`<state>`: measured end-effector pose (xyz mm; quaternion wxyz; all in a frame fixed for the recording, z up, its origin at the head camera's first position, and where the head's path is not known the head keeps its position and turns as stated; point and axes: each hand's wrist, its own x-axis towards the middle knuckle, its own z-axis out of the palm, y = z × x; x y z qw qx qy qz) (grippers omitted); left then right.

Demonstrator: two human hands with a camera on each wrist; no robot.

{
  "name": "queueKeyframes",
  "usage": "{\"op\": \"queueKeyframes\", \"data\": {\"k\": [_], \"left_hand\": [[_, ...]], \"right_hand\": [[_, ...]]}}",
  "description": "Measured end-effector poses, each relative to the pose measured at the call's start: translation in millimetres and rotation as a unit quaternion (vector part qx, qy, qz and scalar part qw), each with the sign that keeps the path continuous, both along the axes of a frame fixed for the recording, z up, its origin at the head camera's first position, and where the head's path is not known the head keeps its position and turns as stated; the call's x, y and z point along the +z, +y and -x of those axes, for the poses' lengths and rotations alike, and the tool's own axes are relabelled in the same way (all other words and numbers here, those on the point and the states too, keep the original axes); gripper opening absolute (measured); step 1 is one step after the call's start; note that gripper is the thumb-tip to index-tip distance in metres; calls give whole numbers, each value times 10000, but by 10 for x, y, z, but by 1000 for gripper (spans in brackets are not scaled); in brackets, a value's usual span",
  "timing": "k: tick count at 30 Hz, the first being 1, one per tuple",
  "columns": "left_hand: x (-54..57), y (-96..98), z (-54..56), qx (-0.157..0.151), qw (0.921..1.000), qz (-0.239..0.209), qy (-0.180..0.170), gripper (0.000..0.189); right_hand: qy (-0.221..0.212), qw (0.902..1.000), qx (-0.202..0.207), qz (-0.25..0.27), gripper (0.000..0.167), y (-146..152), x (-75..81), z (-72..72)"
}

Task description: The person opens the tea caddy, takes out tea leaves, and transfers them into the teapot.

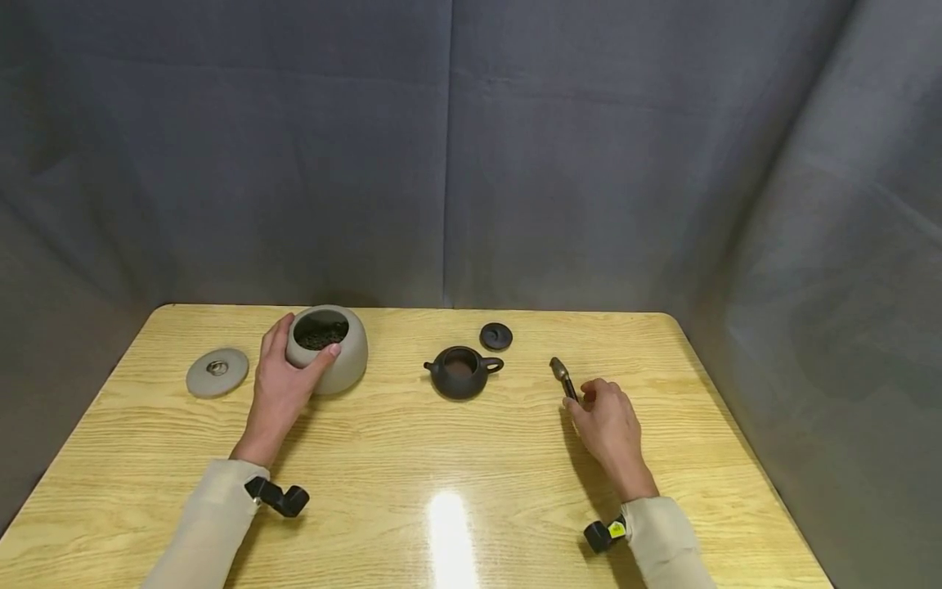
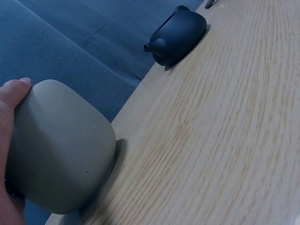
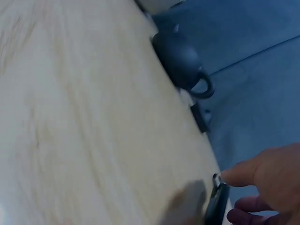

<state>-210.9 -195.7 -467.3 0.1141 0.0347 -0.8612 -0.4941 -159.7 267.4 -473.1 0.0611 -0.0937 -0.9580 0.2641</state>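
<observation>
On the left of the table, my left hand (image 1: 282,386) grips a rounded grey jar (image 1: 346,364) by its side, thumb over the near rim and fingers round the far left. Dark, leafy contents (image 1: 321,332) show through the jar's wide mouth. My right hand (image 1: 609,421) pinches the dark handle of a small scoop (image 1: 560,370) with a bronze-coloured head, which points away toward the teapot side. In the right wrist view, the thumb meets the handle (image 3: 217,201) near a small metal loop. A dark teapot (image 1: 458,383), lidless, stands between both hands, spout to the left.
A grey round lid (image 1: 217,373) with a metal ring lies left of the jar. The dark teapot lid (image 1: 496,336) sits behind the teapot's handle. Grey curtains (image 1: 574,164) enclose the wooden table (image 1: 368,491) at the back and sides.
</observation>
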Motion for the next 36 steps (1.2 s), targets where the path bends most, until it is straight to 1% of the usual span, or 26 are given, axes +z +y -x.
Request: {"op": "queueKeyframes", "data": {"k": [3,6,13,19,23,27,31,36], "left_hand": [[4,8,2,5,10000,0,-13,101],[9,13,-2,6,10000,-12,-38,101],[13,13,-10,-25,10000,-66,-28,101],[7,18,-9,-52,9999,-90,-1,101],[5,21,-5,-88,9999,-105,6,101],[7,14,-9,-85,9999,-126,1,101],[18,3,-15,-71,9999,-140,-13,101],[36,-2,-16,-74,9999,-115,-80,101]], "right_hand": [[-87,9997,-78,-191,41,22,-53,17],[-102,9995,-131,-258,39,42,-89,25],[53,9991,-163,-385,29,46,-143,44],[249,9982,-315,-439,21,51,-148,44],[484,9966,-463,-488,21,76,-107,37],[725,9950,-482,-492,22,89,-20,23],[979,9934,-388,-451,23,70,89,3],[1224,9917,-130,-382,24,24,209,-26]]}}
